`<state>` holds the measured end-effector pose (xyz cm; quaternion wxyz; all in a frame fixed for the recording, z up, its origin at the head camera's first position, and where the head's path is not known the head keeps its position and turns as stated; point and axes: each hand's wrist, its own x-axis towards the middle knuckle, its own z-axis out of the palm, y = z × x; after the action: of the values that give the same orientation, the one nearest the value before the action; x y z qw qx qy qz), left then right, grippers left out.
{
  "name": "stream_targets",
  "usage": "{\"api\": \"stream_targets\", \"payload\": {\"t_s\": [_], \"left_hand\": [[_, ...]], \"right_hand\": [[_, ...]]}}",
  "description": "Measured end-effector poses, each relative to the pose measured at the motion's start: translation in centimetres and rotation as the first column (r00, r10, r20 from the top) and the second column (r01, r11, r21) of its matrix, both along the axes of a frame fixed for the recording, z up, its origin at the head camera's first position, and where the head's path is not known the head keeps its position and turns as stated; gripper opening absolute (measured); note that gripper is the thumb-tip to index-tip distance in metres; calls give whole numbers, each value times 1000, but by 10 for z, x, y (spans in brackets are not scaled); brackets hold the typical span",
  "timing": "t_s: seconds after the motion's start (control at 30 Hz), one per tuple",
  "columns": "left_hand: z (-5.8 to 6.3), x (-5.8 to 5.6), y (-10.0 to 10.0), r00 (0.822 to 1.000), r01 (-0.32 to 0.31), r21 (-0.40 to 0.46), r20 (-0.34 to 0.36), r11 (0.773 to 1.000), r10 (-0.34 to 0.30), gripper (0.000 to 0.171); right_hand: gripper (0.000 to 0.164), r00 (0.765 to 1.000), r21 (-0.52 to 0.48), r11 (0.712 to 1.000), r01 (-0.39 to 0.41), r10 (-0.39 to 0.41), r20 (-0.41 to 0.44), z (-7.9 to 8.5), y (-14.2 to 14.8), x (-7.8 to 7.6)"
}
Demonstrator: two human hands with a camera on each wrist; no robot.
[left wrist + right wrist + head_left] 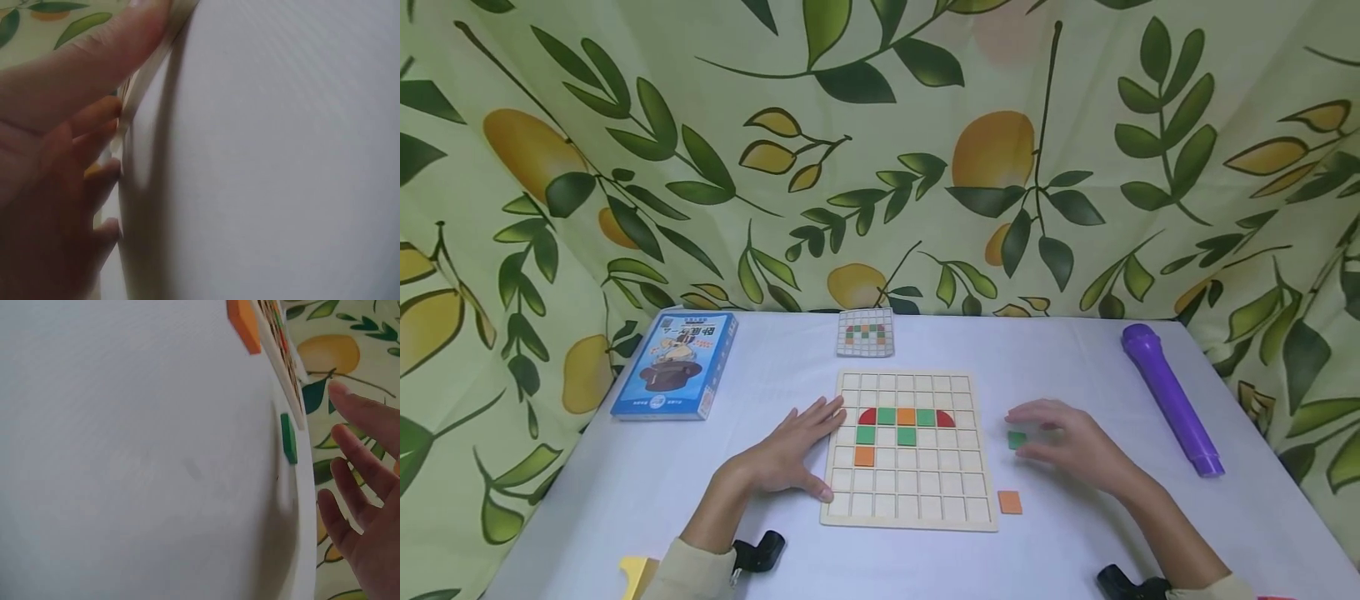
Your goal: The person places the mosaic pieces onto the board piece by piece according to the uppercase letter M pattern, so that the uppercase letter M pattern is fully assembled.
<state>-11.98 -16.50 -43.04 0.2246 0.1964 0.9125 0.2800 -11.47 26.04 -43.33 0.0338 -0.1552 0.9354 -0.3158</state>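
A wooden grid board point(917, 504) lies on the white table. Red, green and orange tiles sit in its upper rows, among them an orange tile point(864, 457) lowest on the left. Along the board's left edge, my left hand point(786, 450) rests with fingers spread, the thumb touching near the lower corner. My right hand point(1078, 442) hovers right of the board, thumb and fingers apart around a loose green tile point(1017, 440). In the right wrist view that green tile point(289, 439) lies on the table, apart from the fingers. A loose orange tile point(1010, 502) lies nearer me.
Behind the board lies a small pattern card point(865, 333). A blue box point(673, 367) is at the back left, a purple tube point(1172, 400) at the right. Part of a yellow object point(638, 575) shows at the front left. A leaf-patterned cloth point(895, 250) hangs behind the table.
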Motion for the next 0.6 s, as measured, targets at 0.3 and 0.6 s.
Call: {"api": "stream_targets", "payload": {"t_s": [0.3,0.6], "left_hand": [[-1,1,1,1000,-21,-19,13,1000,21,116],[-1,-1,3,1000,-15,-31,-1,999,15,117]], "right_hand": [[45,999,4,1000,12,-12,39,-9,9,3],[40,995,-17,1000,25,-24,94,-14,6,1]]}}
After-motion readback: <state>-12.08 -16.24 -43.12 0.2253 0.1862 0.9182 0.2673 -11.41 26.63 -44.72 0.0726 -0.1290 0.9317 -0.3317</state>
